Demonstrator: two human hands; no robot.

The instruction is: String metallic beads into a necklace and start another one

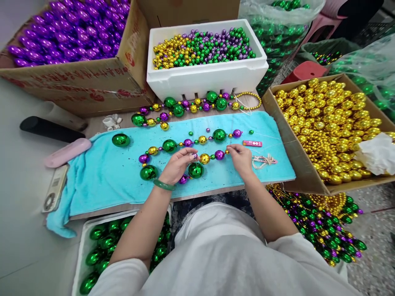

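A string of shiny purple, gold and green beads (pixel 219 155) lies in a loop on the turquoise towel (pixel 114 185). My left hand (pixel 177 162), with a green bangle (pixel 164 185) on its wrist, pinches the string beside a gold bead (pixel 205 158). My right hand (pixel 241 158) has its fingertips closed on the string's end by a small gold bead. Below my left fingers sits a large green bead (pixel 196 170). Right of my right hand are a pink labelled packet (pixel 252 143) and pink scissors (pixel 268 160) with pale cord wound on them.
Behind the towel lie finished-looking bead strands (pixel 178 109) and a white foam box (pixel 206 76) of small beads. Cardboard boxes hold purple beads (pixel 74 33) at left and gold beads (pixel 321 123) at right. A loose green bead (pixel 121 140) rests on the towel's left part.
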